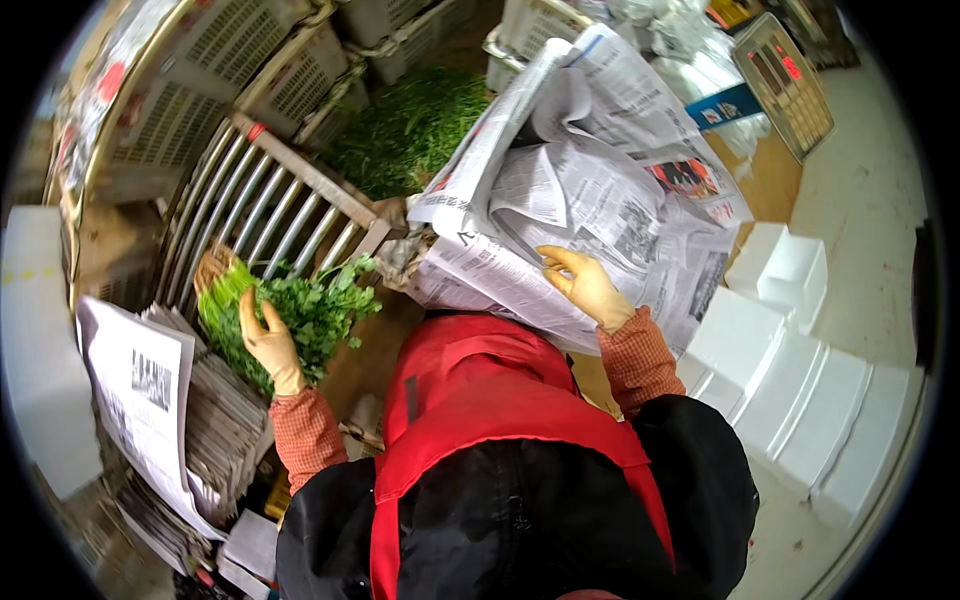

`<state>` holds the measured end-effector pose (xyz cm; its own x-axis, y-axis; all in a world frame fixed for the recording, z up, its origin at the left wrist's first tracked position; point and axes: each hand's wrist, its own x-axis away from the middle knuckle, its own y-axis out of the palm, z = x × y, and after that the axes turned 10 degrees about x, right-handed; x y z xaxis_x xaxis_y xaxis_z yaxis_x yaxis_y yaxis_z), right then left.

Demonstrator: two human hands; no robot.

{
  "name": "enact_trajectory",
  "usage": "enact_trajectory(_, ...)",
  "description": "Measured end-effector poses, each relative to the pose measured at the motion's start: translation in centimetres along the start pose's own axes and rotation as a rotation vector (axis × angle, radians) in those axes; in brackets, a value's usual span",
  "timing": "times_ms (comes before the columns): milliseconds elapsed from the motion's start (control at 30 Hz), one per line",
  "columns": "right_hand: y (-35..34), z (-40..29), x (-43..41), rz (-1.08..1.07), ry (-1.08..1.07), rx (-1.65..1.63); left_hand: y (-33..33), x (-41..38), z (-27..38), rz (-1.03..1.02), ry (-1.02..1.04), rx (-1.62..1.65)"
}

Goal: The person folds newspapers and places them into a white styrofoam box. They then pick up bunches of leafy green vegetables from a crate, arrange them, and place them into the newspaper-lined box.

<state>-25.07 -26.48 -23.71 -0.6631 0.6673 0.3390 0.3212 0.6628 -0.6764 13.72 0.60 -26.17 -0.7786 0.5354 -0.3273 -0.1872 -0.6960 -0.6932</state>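
Note:
A bunch of leafy green herbs [300, 300], like coriander or celery, lies on a metal rack [262, 195] with its bound pale stems and roots to the left. My left hand [271, 341] is over the bunch, fingers apart; whether it touches the leaves I cannot tell. Spread newspaper sheets [592, 172] form a crumpled, open lining in front of me; what bears them is hidden. At their near part my right hand [585, 285] hovers or rests with its fingers apart, holding nothing. Both hands wear pale gloves.
Stacked newspapers [225, 420] stand at the left. Loose greens [412, 127] lie beyond the rack, near plastic crates [307, 82]. White foam boxes [810, 397] line the right side. A digital scale [784, 86] and clear plastic bags [694, 52] are at the upper right.

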Motion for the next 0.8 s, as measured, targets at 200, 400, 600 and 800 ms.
enact_trajectory(200,-7.9,14.8,10.1,0.856,0.491,0.183,7.0,-0.2,8.0,-0.33,0.147,0.26)
enact_trajectory(400,-9.1,30.2,20.9,0.802,0.985,0.119,20.4,-1.5,14.2,-0.625,0.181,0.185)
enact_trajectory(600,-2.6,32.2,21.2,0.796,0.779,-0.147,25.4,-2.6,17.6,-0.827,0.079,-0.004)
enact_trajectory(800,-2.3,27.7,20.4,0.885,0.851,-0.096,24.9,-4.8,20.1,-0.957,-0.024,-0.083)
